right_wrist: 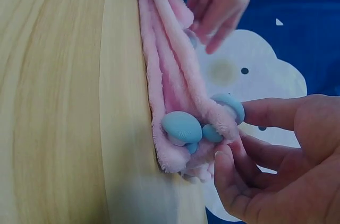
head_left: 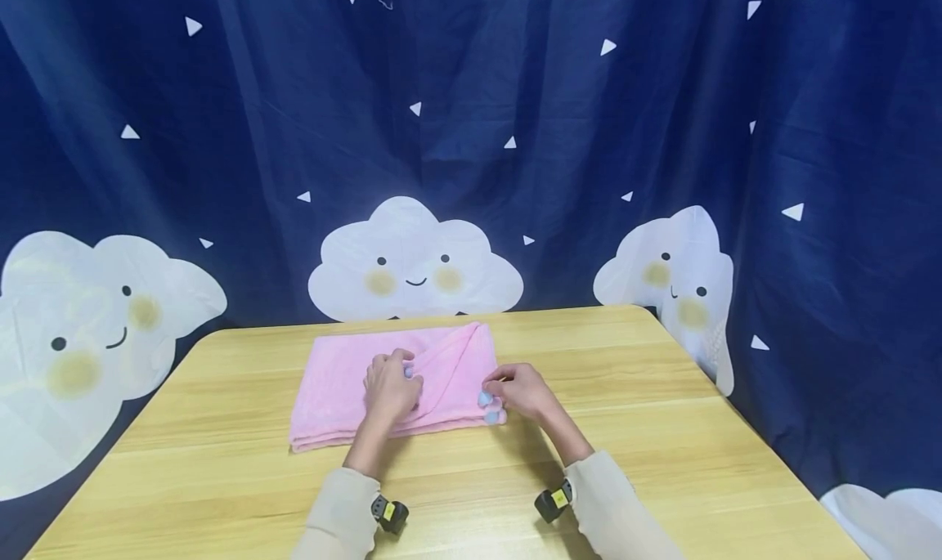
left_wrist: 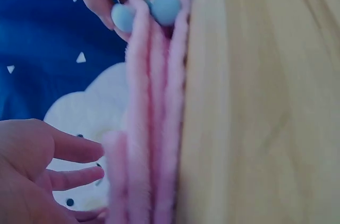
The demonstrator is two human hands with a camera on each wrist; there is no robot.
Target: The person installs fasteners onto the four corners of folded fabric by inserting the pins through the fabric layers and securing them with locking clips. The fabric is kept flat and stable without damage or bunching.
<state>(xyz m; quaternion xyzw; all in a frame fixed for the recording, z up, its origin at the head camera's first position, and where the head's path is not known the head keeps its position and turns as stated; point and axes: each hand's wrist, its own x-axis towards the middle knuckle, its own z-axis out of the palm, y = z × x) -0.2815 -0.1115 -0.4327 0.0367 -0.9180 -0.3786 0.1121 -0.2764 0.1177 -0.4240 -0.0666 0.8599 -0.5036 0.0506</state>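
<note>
A folded pink fleece blanket (head_left: 338,380) lies on the table, its top layer turned back in a diagonal fold. At its right front corner my right hand (head_left: 521,390) pinches a light blue, round-capped blanket clip (right_wrist: 229,106), the index finger at the cap and the thumb below. A second blue clip (right_wrist: 181,127) sits on the lower layers of the same corner. My left hand (head_left: 392,387) is over the blanket's middle, fingers relaxed, beside another blue clip (head_left: 408,372) at the turned-back flap. In the left wrist view, the left fingers (left_wrist: 79,149) are extended beside the stacked folds.
The light wooden table (head_left: 625,462) extends around the blanket on all sides. Behind it hangs a dark blue curtain (head_left: 456,151) with white clouds and triangles. A black wrist camera (head_left: 390,513) is strapped at the left sleeve, and another camera (head_left: 552,504) at the right.
</note>
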